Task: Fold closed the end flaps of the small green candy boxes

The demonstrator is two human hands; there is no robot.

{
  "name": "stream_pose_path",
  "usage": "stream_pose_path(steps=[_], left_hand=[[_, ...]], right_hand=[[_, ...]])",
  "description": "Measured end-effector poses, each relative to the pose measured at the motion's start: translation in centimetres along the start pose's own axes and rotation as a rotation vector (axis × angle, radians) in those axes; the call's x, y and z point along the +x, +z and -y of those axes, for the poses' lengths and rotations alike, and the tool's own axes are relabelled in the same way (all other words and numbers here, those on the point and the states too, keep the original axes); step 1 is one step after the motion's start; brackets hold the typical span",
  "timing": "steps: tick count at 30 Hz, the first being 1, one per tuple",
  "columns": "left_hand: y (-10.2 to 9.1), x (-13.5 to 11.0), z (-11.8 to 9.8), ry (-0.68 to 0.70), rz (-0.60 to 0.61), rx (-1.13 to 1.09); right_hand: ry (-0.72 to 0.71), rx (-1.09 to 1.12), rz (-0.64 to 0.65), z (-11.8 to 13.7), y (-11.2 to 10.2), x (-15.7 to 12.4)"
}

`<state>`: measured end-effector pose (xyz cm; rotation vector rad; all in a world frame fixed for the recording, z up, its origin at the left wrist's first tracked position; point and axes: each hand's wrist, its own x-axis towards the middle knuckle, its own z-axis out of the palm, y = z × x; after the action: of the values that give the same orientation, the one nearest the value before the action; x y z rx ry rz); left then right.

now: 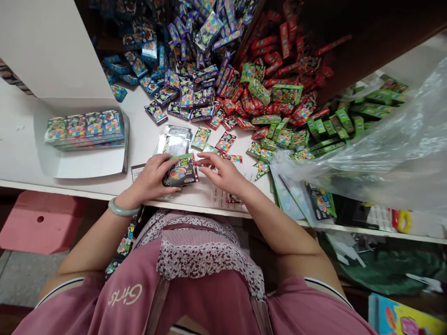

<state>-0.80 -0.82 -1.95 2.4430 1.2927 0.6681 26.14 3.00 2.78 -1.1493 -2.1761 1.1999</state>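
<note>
My left hand (152,176) is wrapped round a dark box with a green top edge and colourful round pictures (180,172), above the front of the table. Red printed card shows along its right side. My right hand (225,173) is at that side, thumb and fingers apart, the fingertips close to the red edge; whether they touch it I cannot tell. Just behind the box lie silver foil packets (177,138). A small green box (201,138) and a small red box (226,141) lie behind my hands.
Heaped small boxes fill the back: blue (138,63), purple (186,90), red (272,56) and green (328,128). At left stands a white carton (91,168) with rows of boxes inside. Clear plastic (377,153) drapes the right side. A pink stool (42,223) stands below left.
</note>
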Motion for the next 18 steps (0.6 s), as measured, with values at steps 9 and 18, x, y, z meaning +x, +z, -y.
stream_pose_path(steps=[9,18], left_hand=[[1.1,0.3,0.4,0.015,0.058,0.022],[0.2,0.0,0.6,-0.097,0.070,0.024]], right_hand=[[0.166,0.147,-0.027,-1.2,2.9,2.3],[0.129,-0.221,-0.312,-3.9,-3.3,7.3]])
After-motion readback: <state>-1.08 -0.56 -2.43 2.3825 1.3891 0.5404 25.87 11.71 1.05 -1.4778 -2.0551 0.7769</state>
